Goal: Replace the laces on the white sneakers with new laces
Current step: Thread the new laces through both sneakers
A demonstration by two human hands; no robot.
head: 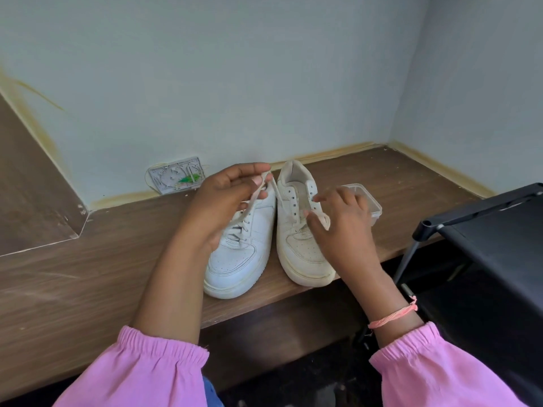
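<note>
Head view shows two white shoes side by side on a wooden shelf (88, 277). Left shoe (244, 254) has a lace (258, 192) in its lower holes. Left hand (226, 201) pinches the loose end and holds it up over the shoe. Right shoe (299, 239) has bare upper holes; its lower ones are hidden. Right hand (343, 218) curls around a bunched lace (324, 221) just above it. A clear tub (371, 205) sits behind that hand. Old lace or new, nobody can tell. Most of the job looks left to do.

Both hands (219, 205) (342, 220) raised, fingers pinched
</note>
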